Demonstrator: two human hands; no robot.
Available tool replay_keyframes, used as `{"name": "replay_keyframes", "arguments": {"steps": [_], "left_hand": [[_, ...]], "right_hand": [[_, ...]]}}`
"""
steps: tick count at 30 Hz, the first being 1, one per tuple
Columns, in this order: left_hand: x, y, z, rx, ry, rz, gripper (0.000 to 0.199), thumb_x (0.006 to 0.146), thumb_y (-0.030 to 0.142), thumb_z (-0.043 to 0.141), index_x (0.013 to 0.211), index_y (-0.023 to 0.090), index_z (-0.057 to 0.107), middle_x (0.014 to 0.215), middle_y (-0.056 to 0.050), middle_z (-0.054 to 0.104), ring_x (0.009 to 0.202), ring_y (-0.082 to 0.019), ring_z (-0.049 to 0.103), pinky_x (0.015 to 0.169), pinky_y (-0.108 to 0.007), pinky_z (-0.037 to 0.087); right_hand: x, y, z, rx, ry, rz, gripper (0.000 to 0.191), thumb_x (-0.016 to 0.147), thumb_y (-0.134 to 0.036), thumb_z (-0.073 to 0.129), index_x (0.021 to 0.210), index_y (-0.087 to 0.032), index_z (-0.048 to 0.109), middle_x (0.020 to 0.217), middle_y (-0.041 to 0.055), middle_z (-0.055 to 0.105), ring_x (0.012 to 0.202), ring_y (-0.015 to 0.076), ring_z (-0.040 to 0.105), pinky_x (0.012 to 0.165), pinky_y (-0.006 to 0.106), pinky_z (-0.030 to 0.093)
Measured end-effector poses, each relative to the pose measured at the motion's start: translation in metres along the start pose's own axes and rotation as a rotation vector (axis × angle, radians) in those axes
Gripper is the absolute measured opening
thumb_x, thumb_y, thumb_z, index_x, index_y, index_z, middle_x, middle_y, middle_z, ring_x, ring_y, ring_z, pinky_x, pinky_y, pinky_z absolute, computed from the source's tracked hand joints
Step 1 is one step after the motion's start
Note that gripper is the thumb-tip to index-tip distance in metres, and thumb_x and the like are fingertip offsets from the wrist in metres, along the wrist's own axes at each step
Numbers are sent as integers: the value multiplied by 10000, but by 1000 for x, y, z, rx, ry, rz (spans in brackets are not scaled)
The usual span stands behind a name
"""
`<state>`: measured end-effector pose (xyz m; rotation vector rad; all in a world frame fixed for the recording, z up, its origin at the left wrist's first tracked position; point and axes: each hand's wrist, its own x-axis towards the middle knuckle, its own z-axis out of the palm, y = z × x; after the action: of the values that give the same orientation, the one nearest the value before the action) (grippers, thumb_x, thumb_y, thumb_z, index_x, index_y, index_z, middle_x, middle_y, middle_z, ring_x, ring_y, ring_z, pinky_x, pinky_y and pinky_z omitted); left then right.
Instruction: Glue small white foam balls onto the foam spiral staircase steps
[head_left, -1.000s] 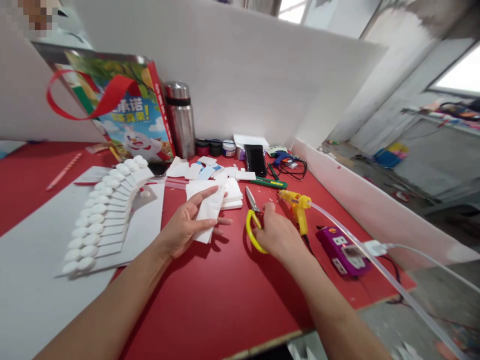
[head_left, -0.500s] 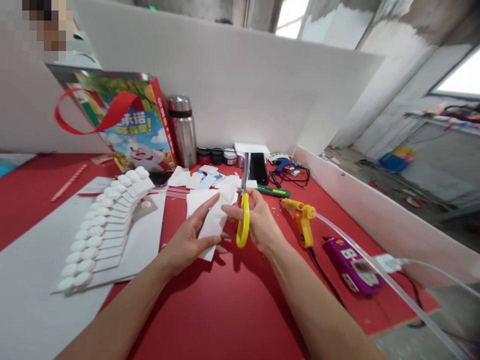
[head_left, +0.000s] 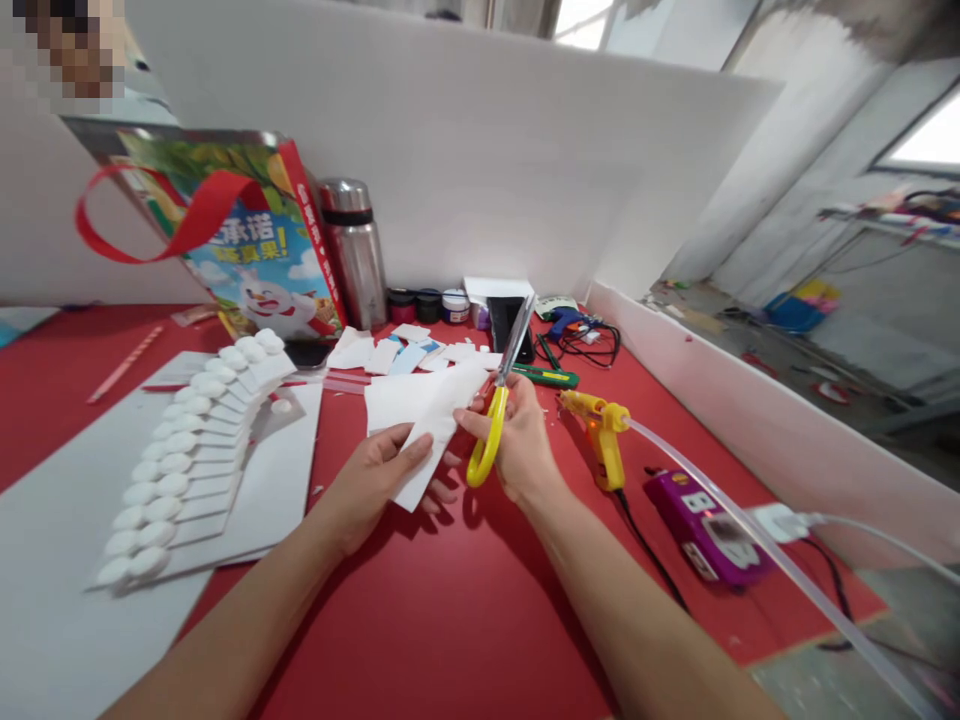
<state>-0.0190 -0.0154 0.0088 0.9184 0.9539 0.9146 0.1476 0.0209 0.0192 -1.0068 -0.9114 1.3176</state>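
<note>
A sheet of white paper (head_left: 427, 455) is pinched between the thumb and fingers of my left hand (head_left: 375, 485), above the red tabletop. My right hand (head_left: 521, 440) is closed around yellow-handled scissors (head_left: 491, 440), whose metal blades point up and away toward a dark phone. The fingertips of that hand also touch the paper's right edge. Behind the held sheet lies another white paper piece (head_left: 390, 398), partly covered. To the left, a curved stepped model (head_left: 217, 440) with rows of white oval discs rests on white board.
White and blue paper scraps (head_left: 409, 355) lie beyond my hands. At right are a yellow glue gun (head_left: 604, 440), a purple power strip (head_left: 709, 530) and a green cutter (head_left: 547, 377). A steel flask (head_left: 354, 255) and a printed bag (head_left: 255, 250) stand at the back left.
The scissors have tilted, their blades swinging right. My left thumb has moved up onto the face of the paper, and the whole view has shifted slightly.
</note>
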Motion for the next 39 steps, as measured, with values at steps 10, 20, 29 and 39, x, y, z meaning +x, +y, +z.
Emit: {"name": "replay_keyframes", "arguments": {"steps": [10, 20, 29, 39], "left_hand": [[-2, 15, -16, -19, 236, 165, 340, 788, 413, 821, 866, 105, 700, 802, -85, 777, 495, -99, 643, 440, -174, 483], [-5, 27, -25, -136, 328, 259, 264, 798, 343, 807, 842, 103, 706, 791, -88, 781, 521, -105, 662, 440, -155, 497], [-6, 18, -16, -22, 234, 171, 311, 814, 395, 792, 931, 124, 693, 862, -108, 804, 519, -155, 701, 444, -213, 529], [-8, 21, -11, -37, 225, 158, 309, 785, 374, 815, 912, 113, 708, 800, -88, 793, 511, -150, 695, 451, -210, 534]], "right_hand": [[1, -45, -37, -498, -402, 30, 413, 900, -637, 586, 1003, -247, 500, 752, -40, 570, 592, 128, 530, 583, 287, 481], [-4, -63, -52, -724, -894, 178, 434, 859, -451, 724, 1174, -221, 533, 894, -16, 580, 752, 139, 554, 686, 264, 474], [-6, -65, -43, -720, -840, 194, 595, 759, -573, 809, 1162, -207, 567, 923, -2, 593, 775, 155, 540, 665, 258, 453], [-5, -59, -42, -740, -823, 154, 523, 799, -554, 780, 1146, -210, 595, 964, -6, 592, 807, 148, 519, 693, 245, 426]]}}
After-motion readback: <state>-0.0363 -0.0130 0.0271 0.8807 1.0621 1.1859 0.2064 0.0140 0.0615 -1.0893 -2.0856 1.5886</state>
